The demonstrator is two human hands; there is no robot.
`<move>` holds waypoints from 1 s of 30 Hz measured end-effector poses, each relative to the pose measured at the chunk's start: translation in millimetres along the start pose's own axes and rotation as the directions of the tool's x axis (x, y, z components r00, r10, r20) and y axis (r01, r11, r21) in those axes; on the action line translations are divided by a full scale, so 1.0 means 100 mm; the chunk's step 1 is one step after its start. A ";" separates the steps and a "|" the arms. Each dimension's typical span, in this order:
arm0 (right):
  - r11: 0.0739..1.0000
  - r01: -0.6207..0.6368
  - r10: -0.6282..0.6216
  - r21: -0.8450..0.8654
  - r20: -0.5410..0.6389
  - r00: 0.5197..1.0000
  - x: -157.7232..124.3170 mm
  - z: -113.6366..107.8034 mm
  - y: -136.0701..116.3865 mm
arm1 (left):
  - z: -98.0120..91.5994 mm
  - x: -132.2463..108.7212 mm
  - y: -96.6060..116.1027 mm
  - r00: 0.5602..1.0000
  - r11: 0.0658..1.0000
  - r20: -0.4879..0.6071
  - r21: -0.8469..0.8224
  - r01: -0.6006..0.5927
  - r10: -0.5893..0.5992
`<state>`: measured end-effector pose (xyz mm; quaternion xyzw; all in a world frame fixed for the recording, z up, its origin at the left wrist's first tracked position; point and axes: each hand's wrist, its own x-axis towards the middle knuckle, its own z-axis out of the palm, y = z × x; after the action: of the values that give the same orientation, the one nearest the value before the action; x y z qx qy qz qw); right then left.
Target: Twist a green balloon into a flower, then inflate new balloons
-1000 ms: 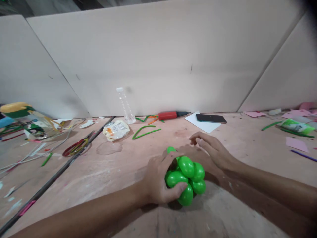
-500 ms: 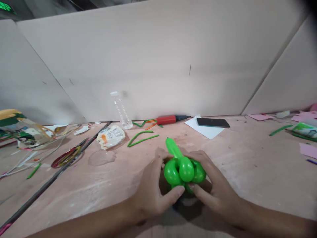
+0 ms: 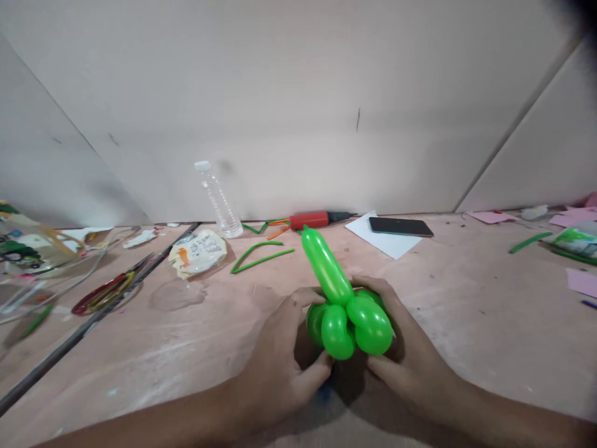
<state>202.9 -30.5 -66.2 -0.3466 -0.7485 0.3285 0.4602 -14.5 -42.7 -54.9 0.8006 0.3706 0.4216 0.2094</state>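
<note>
A green twisted balloon [image 3: 347, 308] sits between both my hands just above the pinkish table [image 3: 196, 348]. It is a cluster of round bubbles with one long segment sticking up and away from me. My left hand [image 3: 280, 364] grips the cluster from the left, thumb under the bubbles. My right hand [image 3: 405, 351] cups it from the right, fingers curled behind it.
Behind the balloon lie a red hand pump [image 3: 317, 219], uninflated green balloons [image 3: 259, 255], a clear bottle [image 3: 215, 200], a snack packet [image 3: 198, 252] and a black phone [image 3: 400, 226] on white paper. Scissors [image 3: 109, 291] and a plastic jar [image 3: 23, 249] are at left, pink paper scraps [image 3: 581, 280] at right.
My right hand came off the table and closed round the balloon's right side. The long segment has swung up and out from the cluster, and both hands now hold it a little higher.
</note>
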 end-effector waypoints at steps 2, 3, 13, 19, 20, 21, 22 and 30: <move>0.999 0.047 -0.046 -0.021 0.003 0.999 0.02 0.00 0.01 | 0.00 0.01 0.00 1.000 1.000 0.013 0.016 -0.011 0.011; 0.998 0.059 -0.059 -0.036 0.002 0.998 0.02 0.01 0.02 | 0.00 0.01 0.01 1.000 0.999 0.025 0.035 -0.011 0.010; 1.000 -0.004 0.005 -0.014 0.110 0.994 0.04 -0.05 -0.07 | -0.02 0.04 0.00 0.999 0.982 0.002 0.183 -0.039 0.040; 0.962 -0.155 0.126 0.224 0.141 0.982 0.01 -0.04 -0.06 | 0.00 0.05 -0.07 0.999 0.994 -0.007 0.103 0.043 -0.043; 0.969 -0.151 0.134 0.196 0.098 0.986 0.01 -0.03 -0.04 | 0.01 0.05 -0.09 0.999 0.996 -0.010 0.080 0.033 -0.032; 0.977 -0.138 0.131 0.161 0.053 0.990 0.00 -0.02 -0.03 | 0.01 0.05 -0.10 1.000 0.998 -0.009 0.058 0.013 -0.013; 0.984 -0.124 0.123 0.126 0.017 0.992 0.01 -0.02 -0.02 | 0.01 0.05 -0.11 1.000 0.999 -0.008 0.038 -0.012 0.012; 1.000 0.019 -0.019 -0.004 -0.038 0.999 0.05 -0.01 -0.02 | -0.03 -0.01 -0.06 0.997 0.987 -0.054 -0.152 -0.058 0.050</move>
<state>201.7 -27.0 -62.2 -0.3466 -0.7433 0.3162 0.4768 -19.6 -39.4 -57.5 0.7812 0.3204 0.4743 0.2493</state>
